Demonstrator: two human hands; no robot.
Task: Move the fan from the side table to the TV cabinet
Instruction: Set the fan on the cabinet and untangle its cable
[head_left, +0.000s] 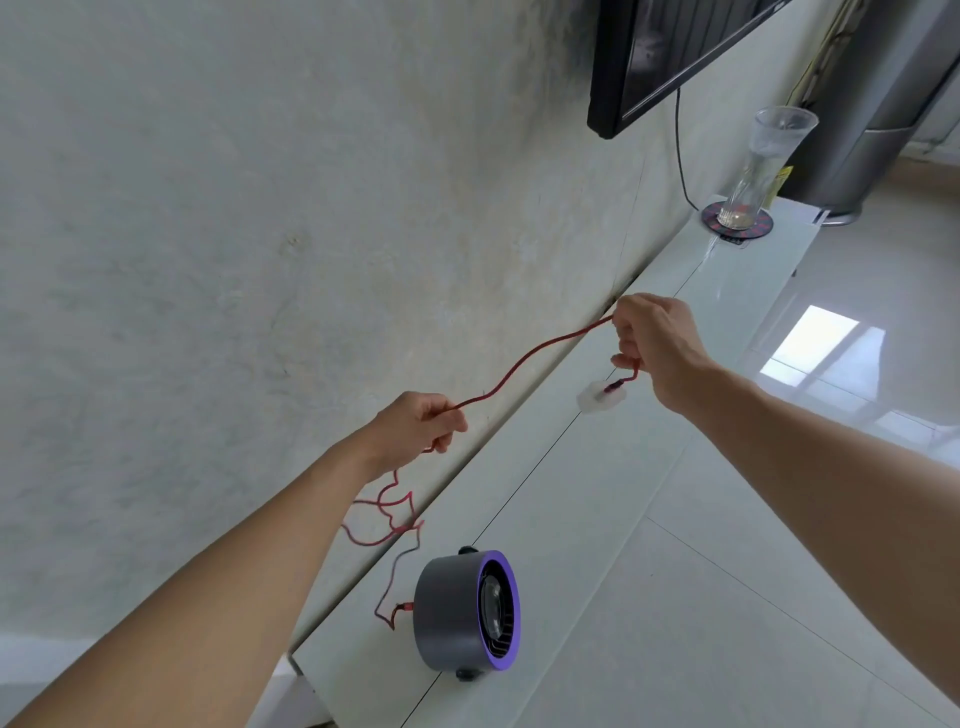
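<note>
A small round grey fan (460, 613) with a purple front ring stands on the white TV cabinet (613, 467), near its close end. A thin red cable (524, 364) runs from the fan's back, loops loosely by the wall, and stretches between both hands above the cabinet. My left hand (415, 423) pinches the cable near the wall. Farther along the cabinet, my right hand (654, 348) grips the cable close to its end, where a white plug adapter (600, 397) hangs just below the fingers.
A wall-mounted TV (670, 52) hangs at the upper right with a black cord dropping behind the cabinet. A tall clear glass vase (763, 166) stands on a dark round coaster at the cabinet's far end. A grey floor-standing appliance (878, 104) and glossy tiled floor lie to the right.
</note>
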